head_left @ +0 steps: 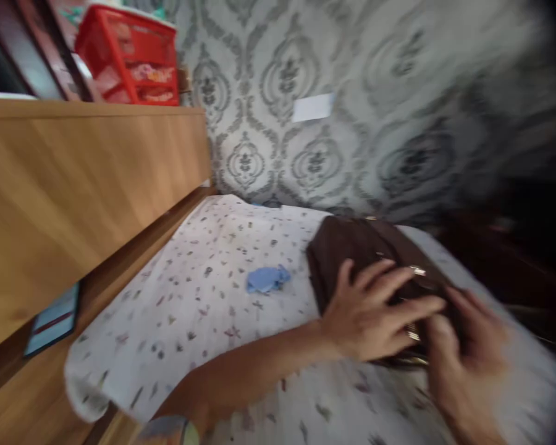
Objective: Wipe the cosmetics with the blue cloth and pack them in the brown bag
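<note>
A dark brown bag (352, 241) with shiny gold-coloured metal fittings lies on a white patterned sheet. Across its top rests my left hand (368, 315), fingers spread and nothing held in them. My right hand (472, 358) is at the bag's near right end, thumb on one side and fingers on the other, closed on that edge; motion blurs it somewhat. The two hands are close together, the left fingertips near the right thumb. To the left of the bag is a small crumpled blue cloth (265, 279).
The white printed sheet (199, 303) covers the surface under the bag. A wooden panel (97, 179) rises on the left, with a red plastic basket (120, 55) on top. Below it lies a phone (53, 321). A patterned wall (259, 74) stands behind; the right side is dark.
</note>
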`<state>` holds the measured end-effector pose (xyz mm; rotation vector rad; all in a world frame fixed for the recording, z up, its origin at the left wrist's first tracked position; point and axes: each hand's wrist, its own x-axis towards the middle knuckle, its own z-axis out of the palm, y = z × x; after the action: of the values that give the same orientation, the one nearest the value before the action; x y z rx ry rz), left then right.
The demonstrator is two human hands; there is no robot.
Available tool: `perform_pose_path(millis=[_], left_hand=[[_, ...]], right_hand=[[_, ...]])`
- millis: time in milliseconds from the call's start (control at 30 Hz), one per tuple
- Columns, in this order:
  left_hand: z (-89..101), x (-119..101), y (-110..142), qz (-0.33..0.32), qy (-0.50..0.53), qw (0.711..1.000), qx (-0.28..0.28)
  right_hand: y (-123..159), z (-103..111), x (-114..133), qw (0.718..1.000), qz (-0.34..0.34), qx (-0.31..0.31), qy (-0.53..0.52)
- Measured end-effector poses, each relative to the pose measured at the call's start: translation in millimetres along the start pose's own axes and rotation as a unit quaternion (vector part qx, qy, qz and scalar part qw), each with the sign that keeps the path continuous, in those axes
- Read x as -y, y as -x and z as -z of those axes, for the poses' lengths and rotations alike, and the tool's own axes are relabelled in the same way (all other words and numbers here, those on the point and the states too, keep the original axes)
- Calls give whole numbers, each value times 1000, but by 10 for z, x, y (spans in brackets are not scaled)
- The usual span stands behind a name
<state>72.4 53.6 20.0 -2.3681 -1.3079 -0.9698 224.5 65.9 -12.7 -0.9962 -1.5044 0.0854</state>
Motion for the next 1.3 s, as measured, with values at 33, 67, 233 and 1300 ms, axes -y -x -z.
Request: perform_pose_path(millis=[33, 67, 233, 1300], left_hand=[[-40, 9, 5, -3, 29, 999, -20], [-84, 18, 9, -8, 50, 998, -30], [-218, 29, 27, -19, 83, 996, -39], [-648, 1434, -791, 413, 350, 824, -171]], right_hand=[[-9, -26, -62, 1000, -3, 17, -2], [-13, -49, -120, 1000, -5, 16, 1], [29, -77, -233, 999, -15, 24, 24], [112, -69, -148, 978, 95, 33, 182]])
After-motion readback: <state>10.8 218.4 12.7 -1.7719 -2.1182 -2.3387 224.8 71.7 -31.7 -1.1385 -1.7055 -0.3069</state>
